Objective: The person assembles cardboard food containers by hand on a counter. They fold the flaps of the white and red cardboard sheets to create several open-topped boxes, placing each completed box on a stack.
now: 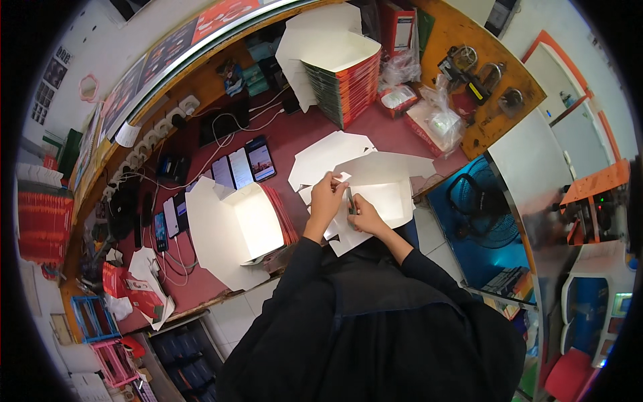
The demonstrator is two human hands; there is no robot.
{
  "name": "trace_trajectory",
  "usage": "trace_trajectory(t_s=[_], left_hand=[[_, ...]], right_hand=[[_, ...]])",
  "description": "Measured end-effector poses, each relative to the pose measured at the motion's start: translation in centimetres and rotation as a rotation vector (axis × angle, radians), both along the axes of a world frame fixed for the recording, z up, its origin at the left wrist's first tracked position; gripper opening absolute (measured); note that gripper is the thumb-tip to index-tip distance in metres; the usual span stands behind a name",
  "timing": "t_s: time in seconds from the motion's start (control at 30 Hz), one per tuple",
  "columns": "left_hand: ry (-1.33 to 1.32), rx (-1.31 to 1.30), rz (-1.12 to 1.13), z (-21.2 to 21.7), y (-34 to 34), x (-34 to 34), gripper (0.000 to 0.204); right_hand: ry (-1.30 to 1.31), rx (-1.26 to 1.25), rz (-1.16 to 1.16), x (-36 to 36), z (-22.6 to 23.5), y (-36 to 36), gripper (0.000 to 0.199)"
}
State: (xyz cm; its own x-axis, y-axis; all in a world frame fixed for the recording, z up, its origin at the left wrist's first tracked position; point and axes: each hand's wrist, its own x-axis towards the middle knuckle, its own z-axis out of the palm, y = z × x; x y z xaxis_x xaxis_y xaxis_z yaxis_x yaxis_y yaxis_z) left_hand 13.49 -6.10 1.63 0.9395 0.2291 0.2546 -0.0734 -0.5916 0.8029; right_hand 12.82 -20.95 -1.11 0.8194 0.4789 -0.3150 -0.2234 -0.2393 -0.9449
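Note:
A white cardboard box (pixel 385 198), partly folded with its lid panel raised, sits in front of me at the table's near edge. My left hand (pixel 325 203) is closed, pinching a small white corner flap of this box. Closed around a slim, dark grey tool that looks like a small stapler (pixel 351 200), my right hand (pixel 368 216) is just right of the left one, over the box's left side. The fingers partly cover the tool. Behind the hands lies a flat white cardboard sheet (pixel 323 153).
Nested boxes with red sides (pixel 343 87) form a tall stack at the back; another stack (pixel 258 218) stands left. Several phones (pixel 260 159) and white cables lie on the dark red table (pixel 284 144). A plastic-wrapped packet (pixel 439 124) is at right, above a blue fan (pixel 479 204).

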Motion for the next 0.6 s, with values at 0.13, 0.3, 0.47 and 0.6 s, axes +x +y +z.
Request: trace_trajectory(t_s=[0.13,0.3,0.47,0.6], left_hand=[[0.034,-0.089,-0.064,-1.3,-0.7,-1.6,0.015],[0.163,-0.35,0.014,-0.9,-2.6,-4.1,0.014],[0.214,-0.365,0.004,-0.5,-2.3,-5.1,0.016],[-0.076,-0.079,-0.052,-0.6,-3.4,-5.1,0.021]], right_hand=[[-0.238,-0.117,-0.107,-0.5,-0.4,0.7,0.027],[-0.547,-0.205,-0.251,-1.2,-4.1,1.8,0.031],[-0.505,-0.24,-0.09,-1.3,-3.6,1.9,0.035],[-1.029,-0.365,-0.06,0.1,-6.7,0.7,0.032]])
